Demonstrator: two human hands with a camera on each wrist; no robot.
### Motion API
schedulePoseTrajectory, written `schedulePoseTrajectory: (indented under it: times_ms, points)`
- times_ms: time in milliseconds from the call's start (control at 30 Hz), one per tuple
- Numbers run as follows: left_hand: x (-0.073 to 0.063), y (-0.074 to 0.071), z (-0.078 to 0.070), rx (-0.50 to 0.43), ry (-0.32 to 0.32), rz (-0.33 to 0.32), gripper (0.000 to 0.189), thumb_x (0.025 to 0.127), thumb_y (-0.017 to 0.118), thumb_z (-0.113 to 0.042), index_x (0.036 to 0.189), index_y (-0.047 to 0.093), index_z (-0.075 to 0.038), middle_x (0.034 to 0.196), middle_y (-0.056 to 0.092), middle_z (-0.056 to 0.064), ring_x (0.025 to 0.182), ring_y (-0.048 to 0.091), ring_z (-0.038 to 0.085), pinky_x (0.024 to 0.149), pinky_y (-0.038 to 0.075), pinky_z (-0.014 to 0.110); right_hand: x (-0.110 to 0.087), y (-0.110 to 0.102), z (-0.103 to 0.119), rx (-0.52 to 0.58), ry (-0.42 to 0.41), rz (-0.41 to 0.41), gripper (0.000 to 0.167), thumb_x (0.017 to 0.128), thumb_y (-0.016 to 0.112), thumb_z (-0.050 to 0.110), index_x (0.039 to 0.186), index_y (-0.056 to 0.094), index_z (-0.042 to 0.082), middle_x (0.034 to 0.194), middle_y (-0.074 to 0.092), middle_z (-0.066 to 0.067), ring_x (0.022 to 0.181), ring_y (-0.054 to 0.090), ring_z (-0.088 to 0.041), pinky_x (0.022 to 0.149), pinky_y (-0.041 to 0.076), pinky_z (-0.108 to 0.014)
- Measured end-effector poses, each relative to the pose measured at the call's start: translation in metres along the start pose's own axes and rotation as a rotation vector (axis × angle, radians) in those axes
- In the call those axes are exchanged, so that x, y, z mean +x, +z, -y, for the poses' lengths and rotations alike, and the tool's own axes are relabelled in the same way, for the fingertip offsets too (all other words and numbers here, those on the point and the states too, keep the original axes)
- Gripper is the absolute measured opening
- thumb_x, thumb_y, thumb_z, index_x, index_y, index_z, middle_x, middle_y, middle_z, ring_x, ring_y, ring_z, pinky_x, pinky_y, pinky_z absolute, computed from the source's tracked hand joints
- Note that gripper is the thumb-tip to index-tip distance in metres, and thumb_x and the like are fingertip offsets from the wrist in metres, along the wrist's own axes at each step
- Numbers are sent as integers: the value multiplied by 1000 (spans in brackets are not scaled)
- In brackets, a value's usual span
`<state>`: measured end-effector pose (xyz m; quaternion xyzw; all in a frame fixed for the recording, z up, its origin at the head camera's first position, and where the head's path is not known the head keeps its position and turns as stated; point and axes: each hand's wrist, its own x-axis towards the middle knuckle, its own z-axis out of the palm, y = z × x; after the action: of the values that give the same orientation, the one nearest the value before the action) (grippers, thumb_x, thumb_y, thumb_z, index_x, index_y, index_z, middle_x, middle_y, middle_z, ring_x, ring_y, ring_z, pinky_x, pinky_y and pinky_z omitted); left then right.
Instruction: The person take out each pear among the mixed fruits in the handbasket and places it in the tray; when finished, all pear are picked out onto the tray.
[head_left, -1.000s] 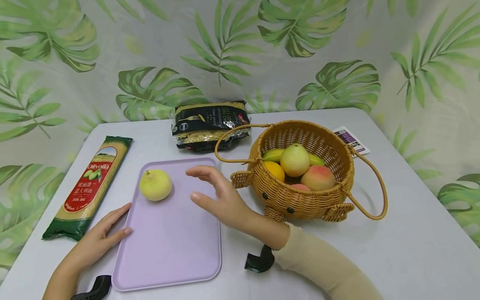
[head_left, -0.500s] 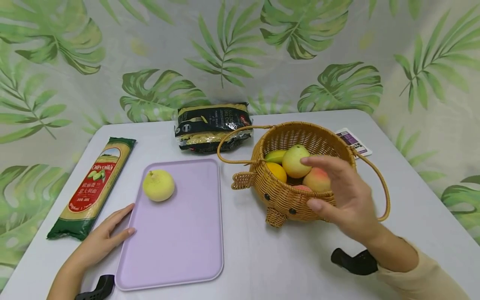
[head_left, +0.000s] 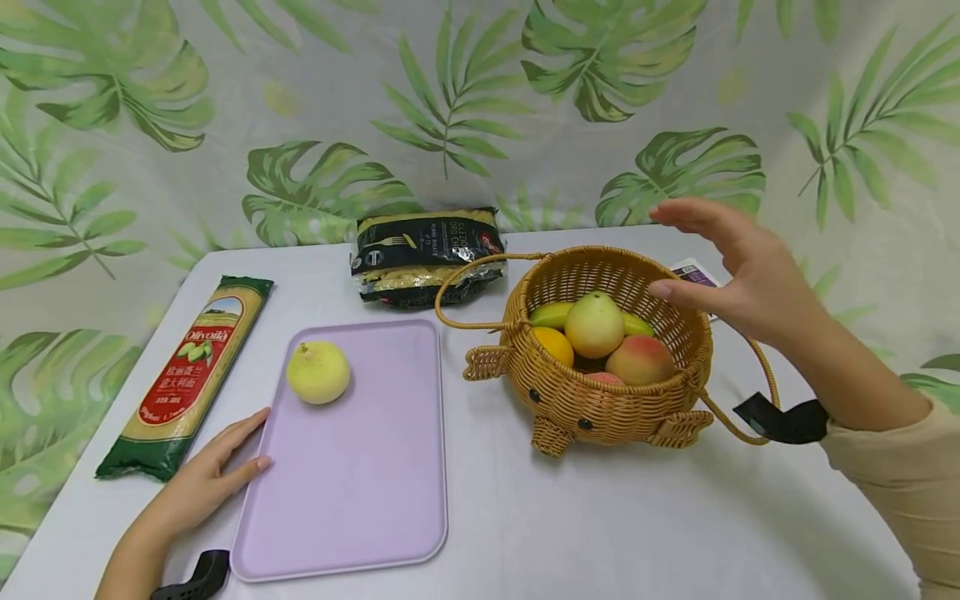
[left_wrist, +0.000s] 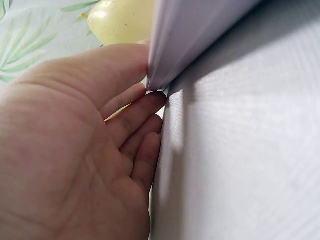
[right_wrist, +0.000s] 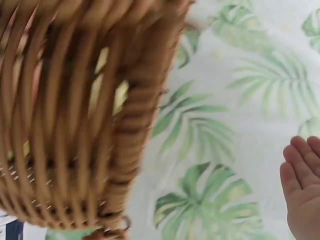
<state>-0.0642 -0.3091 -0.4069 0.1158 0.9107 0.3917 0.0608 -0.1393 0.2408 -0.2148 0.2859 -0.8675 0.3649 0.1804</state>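
Leaf-print backdrop (head_left: 480, 108) behind white table (head_left: 570, 525). Left hand (head_left: 195, 483), fingers relaxed, touches left rim of lilac tray (head_left: 352, 475), probably stiff. Right hand (head_left: 757, 279) spread, holding nothing, near wicker basket (head_left: 622, 411) right of tray; probably springy, best lifted by handles (head_left: 480, 326).

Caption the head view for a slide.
Left hand at a lilac tray with one yellow fruit, right hand raised near a wicker basket of assorted fruit.

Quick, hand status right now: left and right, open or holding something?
Left hand: open, fingers touching the edge of the lilac tray.
Right hand: open, holding nothing, in the air by the wicker basket.
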Motion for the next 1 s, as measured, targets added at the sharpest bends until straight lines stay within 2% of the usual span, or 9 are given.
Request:
schedulePoseTrajectory:
  times_ms: [67,133,233,367,533,767,867,933,1000]
  points:
    - [0,0,0,2,-1,-1,62,90,56,-26,143,25,-17,141,27,20,125,14,-2,93,11,7,6,1,-12,-64,38,64,70,67,78,4,129,48,16,123,51,2,114,42,-12,91,33,-24]
    - [0,0,0,5,3,-3,62,90,56,-26,143,26,-17,141,27,20,125,14,-4,92,11,7,11,4,-23,-83,52,119,70,69,78,9,130,46,17,124,50,0,114,43,-17,93,33,-30]
    - [0,0,0,4,12,-5,62,90,56,-25,143,26,-16,140,28,20,123,15,-7,90,11,4,15,9,-38,-40,95,197,67,72,76,14,131,44,16,126,49,-4,116,41,-25,97,30,-39]
    - [0,1,1,0,10,-3,62,89,56,-25,143,26,-16,140,28,20,122,15,-8,89,12,4,16,17,-55,18,157,272,68,73,76,16,132,42,12,130,45,-8,120,36,-29,97,27,-49]
    - [1,1,1,4,13,-9,62,89,57,-25,143,27,-15,139,29,20,121,15,-9,89,12,4,17,27,-68,51,184,338,73,74,75,16,134,37,5,133,41,-12,123,33,-30,98,24,-50]
    - [0,1,1,4,-3,-5,62,90,56,-27,143,27,-16,140,28,20,125,15,-3,91,12,6,17,36,-75,84,214,373,75,74,75,17,135,35,3,135,39,-15,124,33,-30,99,25,-48]
    - [0,1,0,4,-18,-2,62,90,56,-27,143,26,-17,141,28,19,128,16,6,96,13,11,17,39,-76,115,231,396,75,75,75,16,136,33,2,137,36,-15,126,30,-29,99,24,-49]
    - [0,0,0,-2,-29,2,62,89,56,-28,143,26,-17,141,27,19,130,16,14,103,15,25,17,41,-75,127,243,408,76,75,74,15,136,32,3,138,35,-15,127,29,-29,99,24,-49]
    - [0,-1,-1,-2,-35,4,63,89,56,-28,143,26,-17,141,27,19,130,16,18,104,15,31,17,42,-75,128,252,417,76,75,74,16,137,31,3,138,34,-15,127,28,-29,99,24,-50]
